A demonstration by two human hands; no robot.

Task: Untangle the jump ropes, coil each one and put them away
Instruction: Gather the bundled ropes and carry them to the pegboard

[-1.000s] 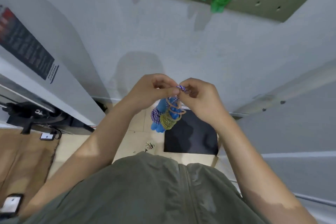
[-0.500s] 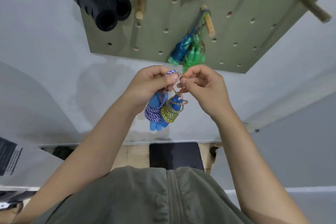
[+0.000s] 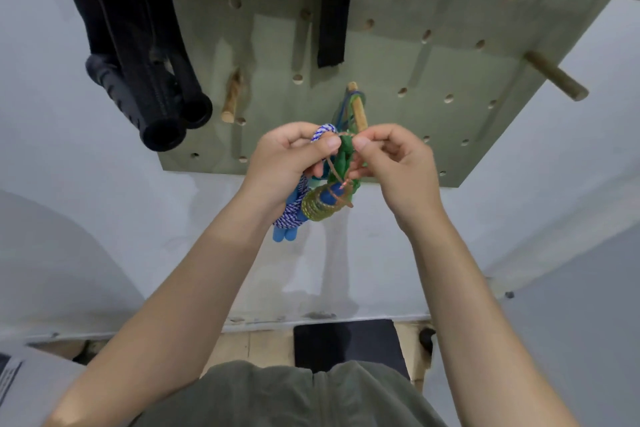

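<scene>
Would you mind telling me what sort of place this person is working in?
Probably a home gym or equipment storage corner: a green pegboard with wooden pegs hangs on the wall, black foam-grip handles hang from it, and a green jump rope hangs on one peg.

Both forearms raised, bare. Left hand (image 3: 289, 163) and right hand (image 3: 393, 165) close together, fingers curled, thumbs and forefingers pinching.

We are logging colours: blue-and-white braided rope (image 3: 294, 210); blue handles (image 3: 284, 234); yellow-green coiled rope (image 3: 317, 207); thin brown band (image 3: 334, 168); green jump rope (image 3: 343, 158) hanging on a tan wooden peg (image 3: 358, 113); sage-green pegboard (image 3: 433, 80); black foam grips (image 3: 162, 128); olive shirt (image 3: 277, 399).
</scene>
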